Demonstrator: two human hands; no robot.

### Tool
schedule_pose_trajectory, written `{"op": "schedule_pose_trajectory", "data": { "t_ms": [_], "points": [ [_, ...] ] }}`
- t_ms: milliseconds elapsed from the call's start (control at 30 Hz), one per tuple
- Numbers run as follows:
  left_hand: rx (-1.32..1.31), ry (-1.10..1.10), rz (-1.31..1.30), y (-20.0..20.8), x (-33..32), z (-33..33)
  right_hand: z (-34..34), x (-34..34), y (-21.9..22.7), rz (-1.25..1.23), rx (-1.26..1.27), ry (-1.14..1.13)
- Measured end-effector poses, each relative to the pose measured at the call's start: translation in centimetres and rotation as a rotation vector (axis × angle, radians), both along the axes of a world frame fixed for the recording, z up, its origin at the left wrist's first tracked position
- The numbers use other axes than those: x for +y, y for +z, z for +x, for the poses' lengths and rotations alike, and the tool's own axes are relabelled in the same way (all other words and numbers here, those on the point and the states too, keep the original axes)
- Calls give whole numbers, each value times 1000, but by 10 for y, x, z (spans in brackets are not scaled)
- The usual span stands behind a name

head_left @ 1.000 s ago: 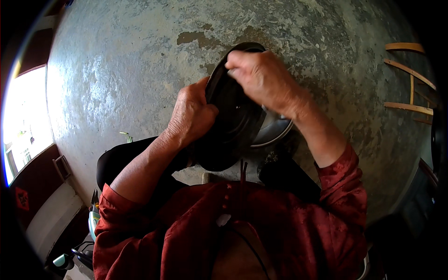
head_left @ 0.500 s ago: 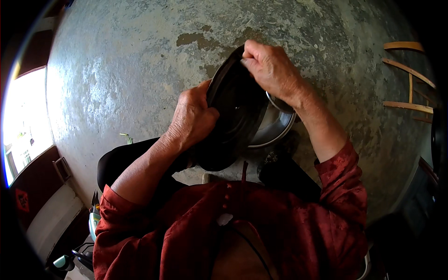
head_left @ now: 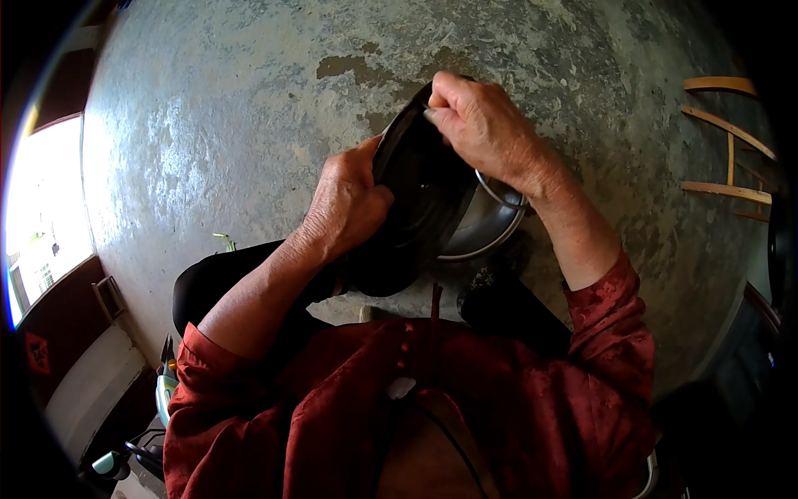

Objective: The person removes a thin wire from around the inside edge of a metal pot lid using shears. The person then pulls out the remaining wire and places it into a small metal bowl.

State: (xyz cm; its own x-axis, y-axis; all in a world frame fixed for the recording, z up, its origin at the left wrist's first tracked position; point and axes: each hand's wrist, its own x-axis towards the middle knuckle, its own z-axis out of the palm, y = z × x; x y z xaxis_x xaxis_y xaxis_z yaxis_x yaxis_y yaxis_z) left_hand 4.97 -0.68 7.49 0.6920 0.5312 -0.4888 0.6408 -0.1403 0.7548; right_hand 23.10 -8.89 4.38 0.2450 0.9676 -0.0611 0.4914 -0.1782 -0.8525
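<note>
A black, round pan-like vessel is tilted up between my hands, its dark inside facing right. My left hand is closed round its left rim, the thumb pressed on the inner side. Over the far part of the vessel, my right hand is closed with bent fingers and the thumb pointing left. A small pale bit shows by that thumb; what the fingers hold is hidden. Under my right wrist, partly covered by the black vessel, is a shiny metal basin with a ring-like handle.
The concrete floor is worn, with darker patches ahead of me. Wooden furniture rails stand at the right. A teal-handled tool lies at lower left, near a bright doorway. My dark-clad knee is beside the left forearm.
The black vessel and my left hand have shifted very slightly to the right. My right hand stays at the far part, its thumb a little further left and lower.
</note>
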Motion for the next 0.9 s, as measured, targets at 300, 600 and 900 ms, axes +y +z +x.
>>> {"op": "schedule_pose_trajectory", "data": {
  "t_ms": [300,600,900],
  "points": [
    [-45,-3,15,-8,2,-6,-26,-3,13,25,-49,157],
    [-16,2,-17,-14,5,-9,-44,-8,4,189,-189,167],
    [0,11,-44,-6,4,-3,-14,1,5,49,105,137]
  ]
}}
